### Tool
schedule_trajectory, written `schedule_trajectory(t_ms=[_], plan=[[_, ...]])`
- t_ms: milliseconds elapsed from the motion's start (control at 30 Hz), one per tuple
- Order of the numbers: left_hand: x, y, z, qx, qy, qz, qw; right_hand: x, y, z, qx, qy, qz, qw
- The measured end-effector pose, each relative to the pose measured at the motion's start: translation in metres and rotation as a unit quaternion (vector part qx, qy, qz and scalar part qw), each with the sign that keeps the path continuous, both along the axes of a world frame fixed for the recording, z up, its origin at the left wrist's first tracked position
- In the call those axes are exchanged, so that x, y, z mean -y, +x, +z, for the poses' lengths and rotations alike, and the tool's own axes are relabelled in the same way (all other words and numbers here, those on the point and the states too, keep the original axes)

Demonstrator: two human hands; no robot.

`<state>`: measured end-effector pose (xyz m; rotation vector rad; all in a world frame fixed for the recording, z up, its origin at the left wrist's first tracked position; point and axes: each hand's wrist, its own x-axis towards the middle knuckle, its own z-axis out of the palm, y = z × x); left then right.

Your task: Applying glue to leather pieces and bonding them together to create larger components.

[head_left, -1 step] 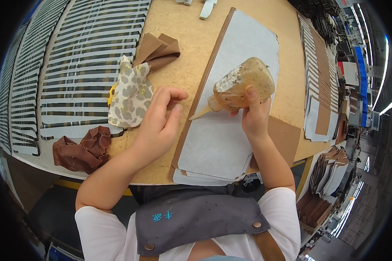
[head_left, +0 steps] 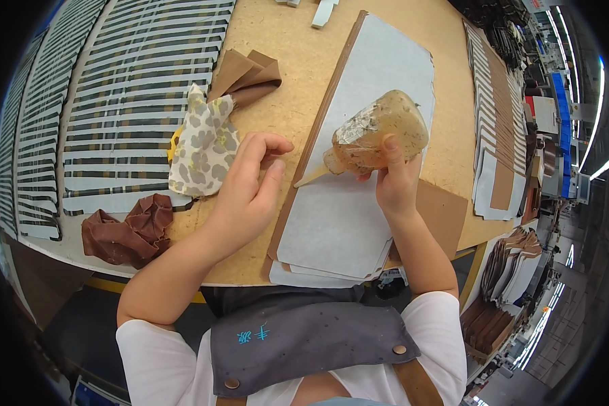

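My right hand (head_left: 398,176) is wrapped round a translucent, amber-stained squeeze bottle (head_left: 389,128), thumb on its near side. The bottle lies tilted, its thin nozzle (head_left: 310,177) pointing down and left near the left edge of the panel stack. Beneath it is a stack of pale grey panels (head_left: 338,230) with brown edges. To the left of that stack hovers my left hand (head_left: 257,166), its fingers loosely curled, thumb and forefinger apart with nothing visible between them. Beside this hand lies a leopard-spotted cloth (head_left: 203,145).
A folded brown piece (head_left: 247,78) and a crumpled reddish-brown cloth (head_left: 128,230) lie on the table (head_left: 287,88). Rows of overlapping striped strips (head_left: 142,101) cover the left side. More layered brown and white pieces (head_left: 497,128) line the right edge, with a brown panel (head_left: 433,216) nearer me.
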<state>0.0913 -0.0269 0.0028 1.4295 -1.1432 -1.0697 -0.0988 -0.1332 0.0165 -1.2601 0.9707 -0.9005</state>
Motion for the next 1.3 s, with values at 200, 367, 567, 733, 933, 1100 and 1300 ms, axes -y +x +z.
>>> schedule_trajectory(t_ms=[200, 367, 567, 733, 933, 1100, 1300], plan=[[-0.001, -0.002, -0.002, -0.005, -0.018, 0.007, 1.000, -0.021, -0.003, 0.002, 0.003, -0.006, -0.005, 1.000], [0.000, 0.000, -0.005, 0.016, -0.017, 0.007, 1.000, -0.035, -0.004, 0.001, -0.029, -0.014, 0.008, 0.999], [0.000, -0.001, -0.004, 0.023, -0.028, 0.008, 0.999, -0.050, -0.007, -0.003, -0.033, -0.007, -0.016, 0.999], [0.000, -0.002, -0.004, 0.009, -0.021, 0.014, 1.000, -0.062, -0.009, 0.000, -0.035, 0.019, -0.005, 0.999], [0.000, -0.002, -0.006, 0.012, -0.026, 0.014, 0.999, -0.072, -0.015, -0.009, -0.017, -0.007, 0.022, 1.000], [0.002, -0.003, -0.004, 0.004, -0.025, 0.009, 1.000, -0.079, -0.014, -0.010, -0.023, -0.020, 0.033, 0.999], [-0.001, -0.001, -0.008, 0.006, -0.033, 0.013, 0.999, -0.058, -0.015, -0.001, 0.152, 0.217, -0.006, 0.964]])
